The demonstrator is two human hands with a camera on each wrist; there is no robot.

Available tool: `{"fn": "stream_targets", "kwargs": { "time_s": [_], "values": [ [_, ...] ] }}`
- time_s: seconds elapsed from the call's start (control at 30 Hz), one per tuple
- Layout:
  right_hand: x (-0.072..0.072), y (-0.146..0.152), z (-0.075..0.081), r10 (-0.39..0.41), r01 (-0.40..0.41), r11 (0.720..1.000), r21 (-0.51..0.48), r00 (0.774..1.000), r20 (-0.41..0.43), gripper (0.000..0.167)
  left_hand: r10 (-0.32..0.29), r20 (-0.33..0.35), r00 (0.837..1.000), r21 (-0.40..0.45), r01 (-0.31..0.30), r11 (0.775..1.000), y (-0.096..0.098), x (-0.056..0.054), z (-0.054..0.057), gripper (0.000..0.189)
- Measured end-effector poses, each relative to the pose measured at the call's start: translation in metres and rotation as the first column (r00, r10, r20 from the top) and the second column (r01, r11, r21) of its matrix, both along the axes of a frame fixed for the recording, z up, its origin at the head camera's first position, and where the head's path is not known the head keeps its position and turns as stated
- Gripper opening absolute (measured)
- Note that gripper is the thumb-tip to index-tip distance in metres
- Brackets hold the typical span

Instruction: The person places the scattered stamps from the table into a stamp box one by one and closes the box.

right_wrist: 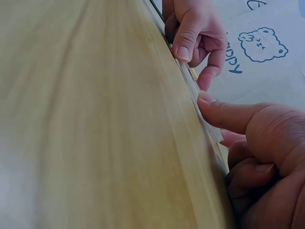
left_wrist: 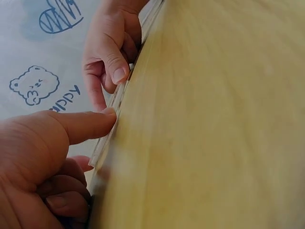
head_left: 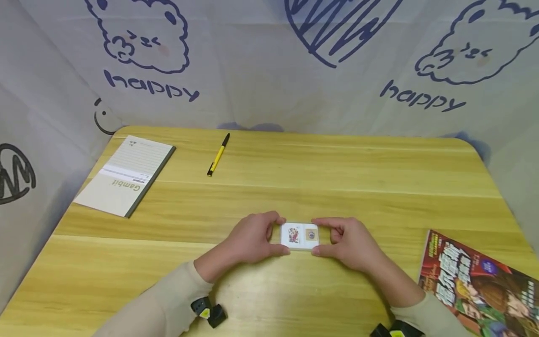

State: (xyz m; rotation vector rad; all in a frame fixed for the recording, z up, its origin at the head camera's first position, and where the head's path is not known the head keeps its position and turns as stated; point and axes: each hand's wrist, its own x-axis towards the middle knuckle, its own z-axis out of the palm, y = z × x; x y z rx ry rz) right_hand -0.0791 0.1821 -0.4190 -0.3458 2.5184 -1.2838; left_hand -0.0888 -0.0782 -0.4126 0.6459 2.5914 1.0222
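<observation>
A small flat rectangular case (head_left: 300,236) with clear edges lies low over the table in front of the person. Its white face carries a reddish figure on the left half and a tan square with a dark round mark on the right. The left hand (head_left: 255,238) pinches its left end between thumb and index finger. At the other end, the right hand (head_left: 351,243) pinches it the same way, other fingers curled under. Seen edge-on in the left wrist view, the case (left_wrist: 102,143) is thin and transparent at its rim; its underside is hidden.
On the wooden table (head_left: 337,182), a notebook (head_left: 126,175) lies at the far left and a yellow and black pen (head_left: 218,155) at the back. A colourful comic magazine (head_left: 480,281) lies at the right edge. White drawn-on cloth (head_left: 252,61) hangs behind the table.
</observation>
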Motion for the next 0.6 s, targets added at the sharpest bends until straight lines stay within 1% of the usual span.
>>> {"fn": "stream_targets", "kwargs": {
  "time_s": [0.17, 0.3, 0.4, 0.47, 0.53, 0.6],
  "values": [
    [-0.0006, 0.0013, -0.0023, 0.02, -0.02, 1.0, -0.001, 1.0, 0.011, 0.06, 0.024, 0.003, 1.0, -0.014, -0.024, 1.0, 0.0003, -0.0003, -0.0018, 0.061],
    [-0.0003, 0.0021, -0.0054, 0.024, -0.024, 1.0, -0.01, 0.999, 0.029, 0.066, 0.041, 0.011, 0.999, -0.032, -0.04, 0.999, 0.0006, 0.0004, -0.0052, 0.062],
    [0.0016, 0.0025, -0.0069, 0.034, -0.033, 0.999, -0.037, 0.999, 0.024, 0.07, 0.038, 0.015, 0.999, -0.029, -0.038, 0.999, 0.0003, 0.0024, -0.0062, 0.065],
    [0.0031, 0.0023, -0.0077, 0.04, -0.038, 0.997, -0.072, 0.999, 0.029, 0.07, 0.042, 0.019, 0.999, -0.011, -0.042, 0.999, -0.0007, 0.0037, -0.006, 0.069],
    [0.0044, 0.0019, -0.0076, 0.045, -0.042, 0.993, -0.108, 0.999, 0.023, 0.068, 0.068, 0.025, 0.997, 0.001, -0.068, 0.998, -0.0017, 0.0054, -0.0042, 0.07],
    [0.0058, 0.0004, -0.0064, 0.041, -0.041, 0.991, -0.129, 0.999, 0.003, 0.064, 0.109, 0.016, 0.994, -0.008, -0.109, 0.994, -0.0026, 0.0073, -0.0017, 0.07]
  ]
}}
